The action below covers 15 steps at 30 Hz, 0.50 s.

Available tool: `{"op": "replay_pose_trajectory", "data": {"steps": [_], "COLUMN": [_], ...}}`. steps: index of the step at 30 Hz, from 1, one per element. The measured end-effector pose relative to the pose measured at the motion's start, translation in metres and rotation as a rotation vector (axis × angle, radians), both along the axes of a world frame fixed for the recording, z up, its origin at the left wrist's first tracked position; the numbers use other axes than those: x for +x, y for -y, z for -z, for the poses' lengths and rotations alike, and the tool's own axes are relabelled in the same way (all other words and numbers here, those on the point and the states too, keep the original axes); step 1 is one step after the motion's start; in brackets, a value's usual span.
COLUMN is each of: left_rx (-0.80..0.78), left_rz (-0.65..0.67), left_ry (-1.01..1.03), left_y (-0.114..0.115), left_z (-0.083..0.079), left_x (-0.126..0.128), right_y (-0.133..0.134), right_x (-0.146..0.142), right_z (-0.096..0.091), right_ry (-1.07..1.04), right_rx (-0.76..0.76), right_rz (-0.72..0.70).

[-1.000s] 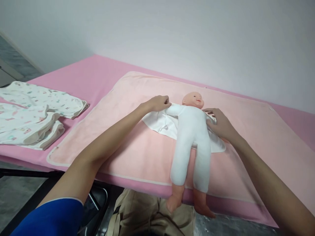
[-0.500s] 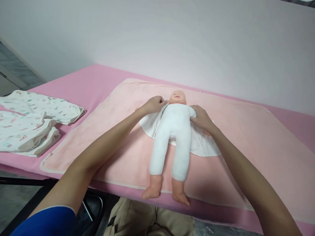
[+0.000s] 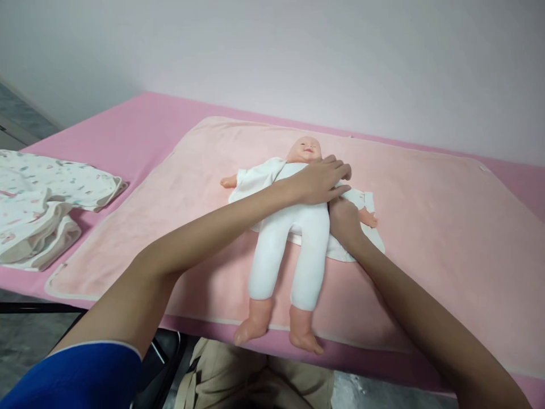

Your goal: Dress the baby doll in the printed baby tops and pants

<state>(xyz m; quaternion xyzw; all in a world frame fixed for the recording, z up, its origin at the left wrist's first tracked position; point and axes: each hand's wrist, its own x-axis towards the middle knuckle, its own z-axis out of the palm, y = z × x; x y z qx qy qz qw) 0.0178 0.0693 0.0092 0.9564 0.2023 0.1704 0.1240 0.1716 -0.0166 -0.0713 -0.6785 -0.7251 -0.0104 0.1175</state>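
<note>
At the centre of the frame, the doll [image 3: 298,227] lies on its back on a pale pink towel [image 3: 426,227], head toward the wall and bare feet at the towel's near edge. My left hand [image 3: 319,180] reaches across from the lower left and lies flat on the doll's chest, fingers straight and close together, gripping nothing. My right hand [image 3: 343,222] comes in from the lower right and sits just under the left one, against the doll's side and on the white garment [image 3: 255,176]. Its fingers are hidden, so I cannot tell whether it is spread or pinching cloth. The garment lies open beneath the doll, with 1 of the doll's arms in a sleeve at the left. The towel covers a pink bench [image 3: 140,130]. Patterned baby clothes [image 3: 38,199] lie folded at the left edge, well apart from the doll.
</note>
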Motion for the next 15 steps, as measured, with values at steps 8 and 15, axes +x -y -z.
{"op": "replay_pose_trajectory", "data": {"steps": [8, 15], "left_rx": [-0.158, -0.056], "left_rz": [-0.058, -0.252], "left_ry": [-0.322, -0.053], "left_y": [-0.029, -0.025], "left_z": [0.002, 0.012], "left_x": [0.038, 0.021], "right_y": [0.002, 0.004], "right_x": [-0.001, 0.015], "right_z": [-0.021, -0.038], "right_ry": [0.078, 0.052], "right_rx": [-0.145, -0.144], "right_rz": [0.074, 0.140]}}
